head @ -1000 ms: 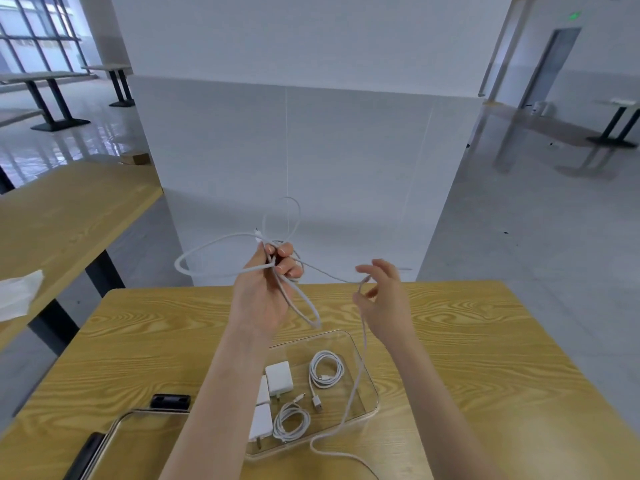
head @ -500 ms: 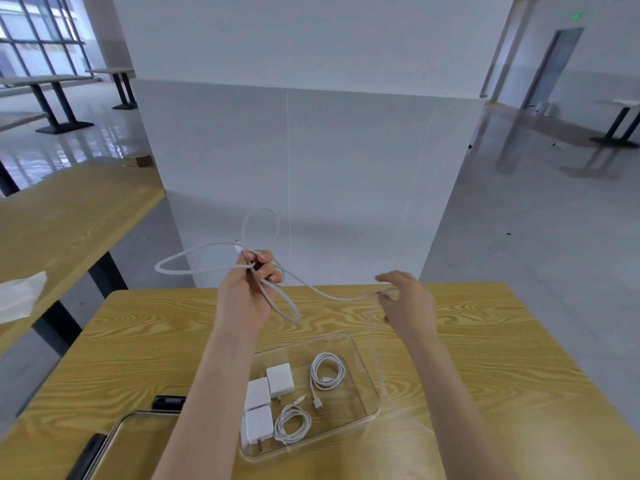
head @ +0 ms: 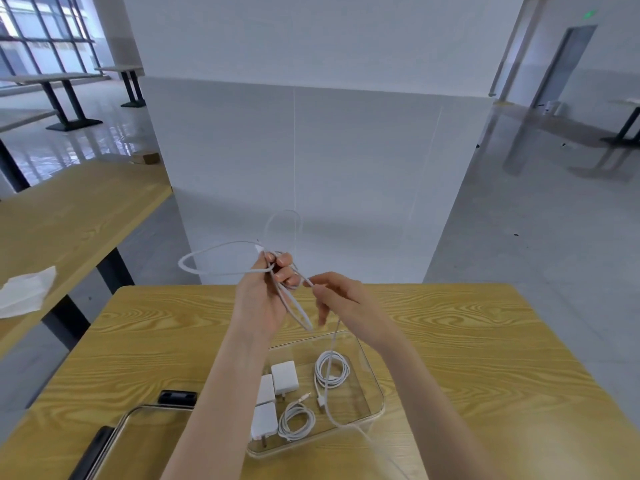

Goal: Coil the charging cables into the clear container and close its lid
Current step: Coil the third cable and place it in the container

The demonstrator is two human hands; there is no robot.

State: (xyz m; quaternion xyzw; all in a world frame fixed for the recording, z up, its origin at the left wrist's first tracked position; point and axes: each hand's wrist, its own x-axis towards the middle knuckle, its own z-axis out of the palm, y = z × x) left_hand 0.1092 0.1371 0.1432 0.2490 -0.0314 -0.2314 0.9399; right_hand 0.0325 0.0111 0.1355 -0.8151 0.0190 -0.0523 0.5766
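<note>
Mid-coil: left hand (head: 265,292) gripping gathered loops of white cable (head: 221,258) above clear container (head: 375,386), right hand (head: 341,299) pinching the trailing strand at three o'clock; next, probably another loop fed leftward

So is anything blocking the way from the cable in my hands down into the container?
Nothing visible does. The container sits open right below the cable; its lid lies off to the left. Two coiled cables and chargers lie inside, with bare floor between them.

Three cables (head: 221,258); perhaps three chargers (head: 284,376)
</note>
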